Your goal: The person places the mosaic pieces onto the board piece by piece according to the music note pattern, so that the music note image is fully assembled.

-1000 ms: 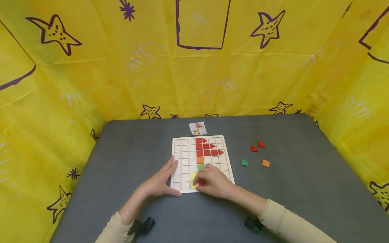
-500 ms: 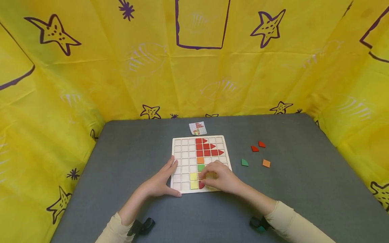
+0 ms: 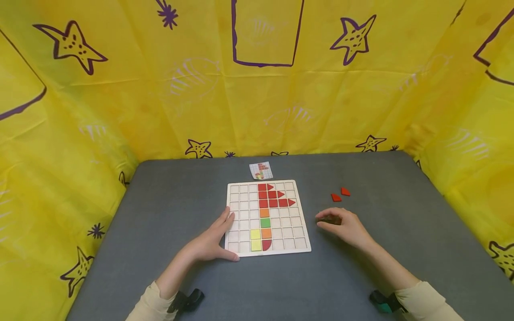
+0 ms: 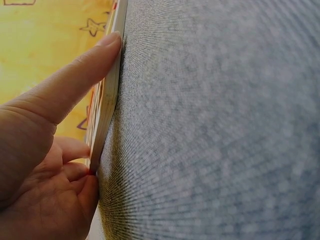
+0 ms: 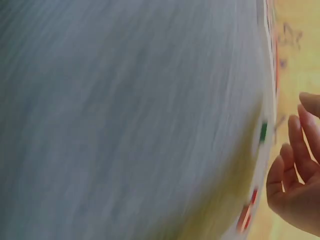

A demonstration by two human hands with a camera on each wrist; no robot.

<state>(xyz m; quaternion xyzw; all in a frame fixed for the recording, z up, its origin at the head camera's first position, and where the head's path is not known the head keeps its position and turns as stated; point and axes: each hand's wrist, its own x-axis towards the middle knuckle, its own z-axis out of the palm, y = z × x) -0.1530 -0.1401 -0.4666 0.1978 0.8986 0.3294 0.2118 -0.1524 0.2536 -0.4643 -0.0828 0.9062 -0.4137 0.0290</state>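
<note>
My left hand (image 3: pixel 208 240) spans the near left corner of a pale wooden grid board (image 3: pixel 287 232), fingertips along the left side and thumb at the front edge. On the board lie red squares (image 3: pixel 263 203) with pointed red pieces, orange and green squares, two yellow squares (image 3: pixel 255 240) and a dark red rounded tile (image 3: pixel 267 244). Right of the board, my right hand (image 3: pixel 346 226) hovers with loosely bent fingers and thumb apart, hiding loose tiles in the head view. In the right wrist view a green tile (image 5: pixel 263 132) and an orange tile (image 5: pixel 243 218) show beside the fingers, outside their grip.
Two red quarter-round tiles (image 3: pixel 340 195) lie beyond my right hand on the grey tabletop (image 3: pixel 180 187). A small printed pattern card (image 3: pixel 261 170) lies behind the board. Yellow cloth (image 3: pixel 257 111) with starfish drawings encloses the table.
My right hand has left the rounded red tile and orange square on the board and moved right, over the loose green and orange tiles. The left hand has stayed at the board's corner.
</note>
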